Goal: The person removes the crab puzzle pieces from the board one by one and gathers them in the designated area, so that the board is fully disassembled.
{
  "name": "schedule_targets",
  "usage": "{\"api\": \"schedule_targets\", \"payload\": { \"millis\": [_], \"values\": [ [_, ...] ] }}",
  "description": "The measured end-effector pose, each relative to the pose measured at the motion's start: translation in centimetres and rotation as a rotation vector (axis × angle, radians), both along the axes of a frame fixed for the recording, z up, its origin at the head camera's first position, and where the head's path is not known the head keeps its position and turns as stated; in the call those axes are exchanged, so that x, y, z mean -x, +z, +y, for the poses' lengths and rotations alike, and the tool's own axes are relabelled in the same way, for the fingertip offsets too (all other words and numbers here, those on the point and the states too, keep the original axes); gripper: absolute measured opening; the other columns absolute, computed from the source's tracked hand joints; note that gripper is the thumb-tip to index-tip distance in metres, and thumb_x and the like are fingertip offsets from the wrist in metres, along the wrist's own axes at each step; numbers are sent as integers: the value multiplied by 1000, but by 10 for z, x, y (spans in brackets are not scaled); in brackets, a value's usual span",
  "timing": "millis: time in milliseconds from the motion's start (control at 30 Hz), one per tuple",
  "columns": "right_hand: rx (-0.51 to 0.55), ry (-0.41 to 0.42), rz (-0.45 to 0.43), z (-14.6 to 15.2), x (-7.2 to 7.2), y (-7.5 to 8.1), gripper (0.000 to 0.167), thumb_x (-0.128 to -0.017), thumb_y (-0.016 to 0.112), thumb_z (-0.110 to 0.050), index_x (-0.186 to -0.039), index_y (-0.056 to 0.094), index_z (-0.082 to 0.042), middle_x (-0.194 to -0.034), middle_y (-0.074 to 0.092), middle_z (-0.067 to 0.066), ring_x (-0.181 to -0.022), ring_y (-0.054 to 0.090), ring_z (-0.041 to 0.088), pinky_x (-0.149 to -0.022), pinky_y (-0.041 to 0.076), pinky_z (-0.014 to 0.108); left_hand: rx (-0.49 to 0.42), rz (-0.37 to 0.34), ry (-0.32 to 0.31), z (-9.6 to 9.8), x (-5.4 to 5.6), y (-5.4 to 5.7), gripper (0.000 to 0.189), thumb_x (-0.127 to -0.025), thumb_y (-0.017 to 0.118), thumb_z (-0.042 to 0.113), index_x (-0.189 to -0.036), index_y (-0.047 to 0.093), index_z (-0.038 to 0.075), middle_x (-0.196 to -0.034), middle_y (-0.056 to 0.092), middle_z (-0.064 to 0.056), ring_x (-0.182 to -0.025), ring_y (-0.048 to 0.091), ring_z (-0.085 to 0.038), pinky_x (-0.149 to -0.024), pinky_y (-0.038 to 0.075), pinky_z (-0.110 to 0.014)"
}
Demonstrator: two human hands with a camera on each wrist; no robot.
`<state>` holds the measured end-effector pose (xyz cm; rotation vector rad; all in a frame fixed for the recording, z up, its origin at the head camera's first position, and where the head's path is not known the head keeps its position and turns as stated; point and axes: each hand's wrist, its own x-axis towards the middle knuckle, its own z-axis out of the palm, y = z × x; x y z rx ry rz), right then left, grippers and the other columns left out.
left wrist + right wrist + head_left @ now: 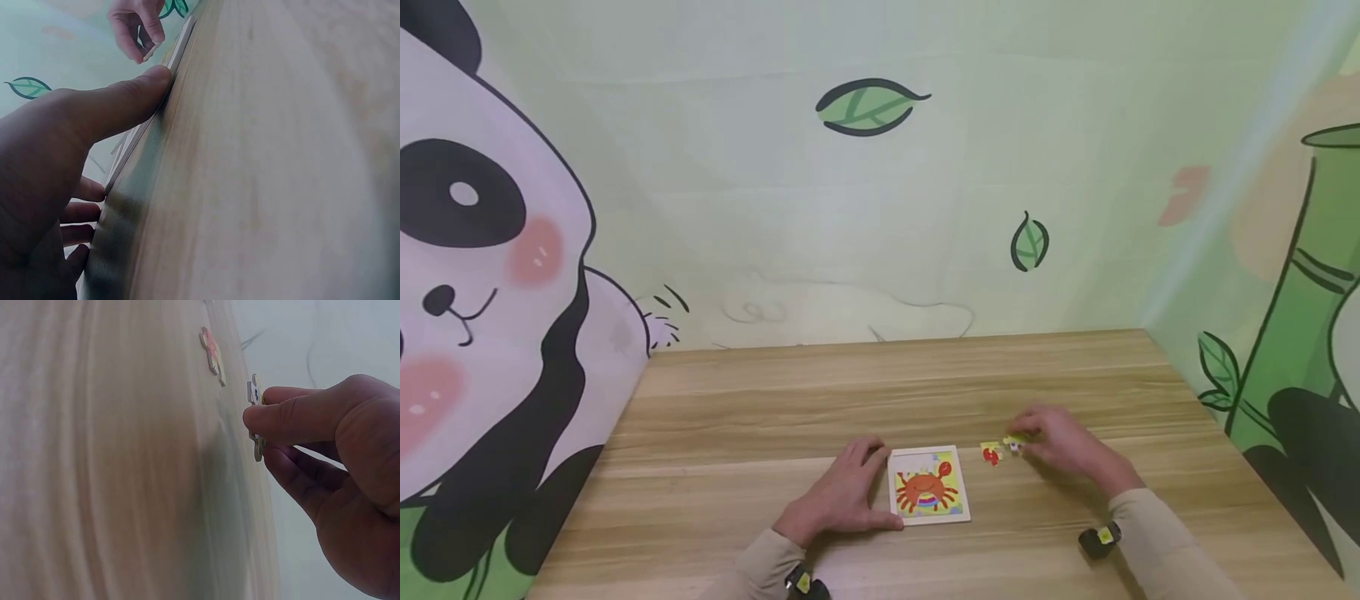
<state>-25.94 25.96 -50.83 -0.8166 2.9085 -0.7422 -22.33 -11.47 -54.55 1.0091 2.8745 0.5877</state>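
Observation:
A square crab jigsaw puzzle [927,490] in a pale frame lies flat on the table. My left hand [848,492] holds the puzzle frame at its left side, thumb by the near corner and fingers by the far one. The left wrist view shows that thumb [134,100] against the frame's edge [182,47]. To the right of the frame, my right hand [1060,442] pinches a yellow and white puzzle piece [255,394] between thumb and fingers, raised off the table in the right wrist view. A red and yellow puzzle piece [991,453] lies between frame and right hand.
The wood-grain table [760,400] extends around both hands. Behind it hangs a pale green backdrop [700,150] printed with a panda, leaves and bamboo. Small black devices [1099,540] are worn at both wrists.

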Motion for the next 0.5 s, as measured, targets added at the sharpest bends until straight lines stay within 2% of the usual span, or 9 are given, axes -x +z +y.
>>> {"api": "schedule_targets", "payload": {
  "millis": [267, 500],
  "values": [
    [-18, -29, -33, 0, -3, -4, 34, -78, 76, -4, -111, 72, -10, -115, 68, 13, -108, 62, 34, -95, 51, 52, -5, -1, 4, -2, 1, -2, 106, -70, 70, 73, -145, 41, 4, -144, 38, -11, -135, 35, -27, -114, 33, -45],
    [-40, 11, 22, 2, -3, -10, 31, -77, 77, -5, -107, 73, -10, -112, 69, 11, -105, 64, 33, -93, 52, 51, -7, -2, -1, -1, -1, -1, 106, -70, 70, 72, -145, 41, 4, -144, 38, -11, -135, 35, -28, -115, 33, -45]
  ]
}}
